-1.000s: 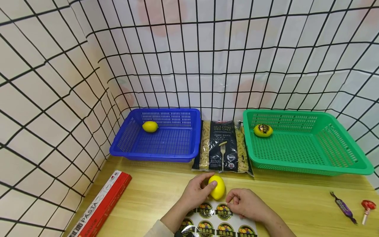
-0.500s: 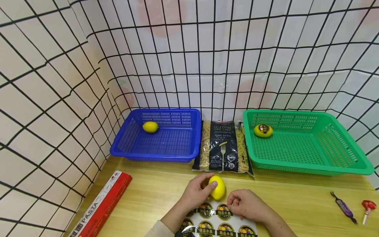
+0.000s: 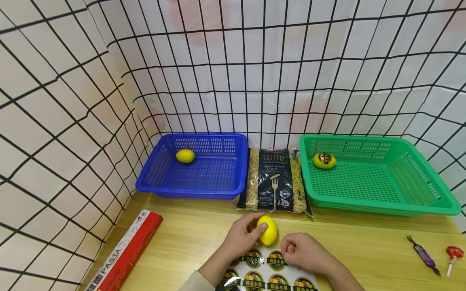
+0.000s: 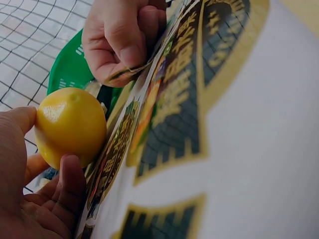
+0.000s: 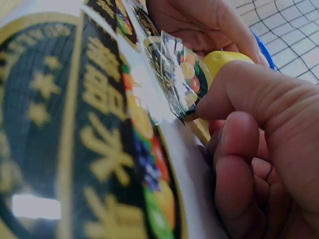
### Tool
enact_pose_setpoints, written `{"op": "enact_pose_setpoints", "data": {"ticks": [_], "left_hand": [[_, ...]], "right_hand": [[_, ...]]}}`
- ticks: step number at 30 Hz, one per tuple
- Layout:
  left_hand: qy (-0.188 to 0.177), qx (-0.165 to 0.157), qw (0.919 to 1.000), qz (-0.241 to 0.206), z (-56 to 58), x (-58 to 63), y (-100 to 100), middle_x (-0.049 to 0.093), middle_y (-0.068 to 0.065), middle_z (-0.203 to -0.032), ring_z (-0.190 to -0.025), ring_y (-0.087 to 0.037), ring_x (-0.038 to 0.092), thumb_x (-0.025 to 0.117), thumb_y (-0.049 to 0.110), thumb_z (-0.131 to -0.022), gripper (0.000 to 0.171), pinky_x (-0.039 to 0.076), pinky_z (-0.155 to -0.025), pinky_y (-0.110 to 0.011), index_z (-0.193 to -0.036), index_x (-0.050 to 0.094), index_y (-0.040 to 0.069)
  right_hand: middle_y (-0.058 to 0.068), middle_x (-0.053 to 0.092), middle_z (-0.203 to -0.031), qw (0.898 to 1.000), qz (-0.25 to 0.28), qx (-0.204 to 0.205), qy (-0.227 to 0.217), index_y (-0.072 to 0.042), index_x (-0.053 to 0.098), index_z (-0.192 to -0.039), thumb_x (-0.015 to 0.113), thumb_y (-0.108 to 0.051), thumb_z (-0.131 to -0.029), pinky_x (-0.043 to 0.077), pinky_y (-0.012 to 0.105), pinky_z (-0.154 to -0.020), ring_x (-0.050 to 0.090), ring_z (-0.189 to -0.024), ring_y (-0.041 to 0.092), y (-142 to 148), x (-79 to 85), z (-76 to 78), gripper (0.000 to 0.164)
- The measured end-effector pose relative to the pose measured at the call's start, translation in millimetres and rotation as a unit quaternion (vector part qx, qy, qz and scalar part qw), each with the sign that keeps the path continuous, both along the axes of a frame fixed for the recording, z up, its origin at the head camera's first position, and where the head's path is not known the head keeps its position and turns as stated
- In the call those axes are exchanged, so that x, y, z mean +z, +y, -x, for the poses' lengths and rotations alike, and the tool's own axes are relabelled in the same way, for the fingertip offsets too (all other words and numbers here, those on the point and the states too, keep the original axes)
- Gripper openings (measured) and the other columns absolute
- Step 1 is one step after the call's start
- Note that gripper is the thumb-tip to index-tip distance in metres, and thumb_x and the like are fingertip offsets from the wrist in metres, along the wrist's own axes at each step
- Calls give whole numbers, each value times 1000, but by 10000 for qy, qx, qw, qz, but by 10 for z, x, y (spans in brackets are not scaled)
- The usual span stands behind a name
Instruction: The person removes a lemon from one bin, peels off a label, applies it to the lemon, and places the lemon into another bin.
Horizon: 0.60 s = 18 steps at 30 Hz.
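Note:
In the head view my left hand (image 3: 240,236) holds a yellow lemon (image 3: 268,231) upright between thumb and fingers, just beyond the far edge of a sticker sheet (image 3: 265,270). Round black and gold fruit labels cover this white sheet. My right hand (image 3: 303,252) lies over its far right part, fingers curled. Close up in the right wrist view, its thumb and forefinger pinch the edge of a round sticker (image 5: 187,74), which is partly raised from the backing. The pinched edge also shows under the thumb in the left wrist view, where the lemon (image 4: 70,127) bears no label on its visible side.
A blue basket (image 3: 196,194) with one plain lemon (image 3: 185,156) stands back left. The green basket (image 3: 378,207) at right holds a labelled lemon (image 3: 324,160). Between them lies a penne bag (image 3: 274,182). A pasta box (image 3: 127,250), wrapped candy (image 3: 423,255) and lollipop (image 3: 454,254) flank the hands.
My right hand has shifted very slightly to the right at the sticker's edge. The left hand and its lemon stay in place.

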<state>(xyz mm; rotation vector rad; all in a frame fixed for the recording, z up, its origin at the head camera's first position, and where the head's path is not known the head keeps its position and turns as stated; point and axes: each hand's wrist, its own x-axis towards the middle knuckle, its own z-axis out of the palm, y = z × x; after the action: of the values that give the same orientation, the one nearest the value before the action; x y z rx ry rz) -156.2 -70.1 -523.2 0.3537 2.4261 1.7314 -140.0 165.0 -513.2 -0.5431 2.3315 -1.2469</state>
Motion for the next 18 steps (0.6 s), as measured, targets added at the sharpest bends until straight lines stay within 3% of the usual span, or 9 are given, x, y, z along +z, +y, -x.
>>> {"op": "enact_pose_setpoints", "data": {"ticks": [10, 18], "left_hand": [[138, 26, 9998, 165, 9, -6, -16, 65, -6, -115, -82, -5, 56, 61, 38, -102, 39, 52, -72, -20, -136, 65, 20], [-260, 14, 9994, -215, 4, 0, -20, 64, -11, -124, -81, -7, 60, 55, 37, -106, 36, 57, -63, -23, -136, 65, 19]], "right_hand": [[-9, 52, -63, 9969, 599, 272, -434, -6, 62, -86, 62, 0, -78, 39, 15, -48, 45, -50, 0, 78, -41, 20, 10], [-7, 54, -68, 9924, 1016, 400, -572, -1, 60, -91, 62, -1, -84, 44, 17, -49, 49, -55, 1, 124, 35, 24, 8]]}}
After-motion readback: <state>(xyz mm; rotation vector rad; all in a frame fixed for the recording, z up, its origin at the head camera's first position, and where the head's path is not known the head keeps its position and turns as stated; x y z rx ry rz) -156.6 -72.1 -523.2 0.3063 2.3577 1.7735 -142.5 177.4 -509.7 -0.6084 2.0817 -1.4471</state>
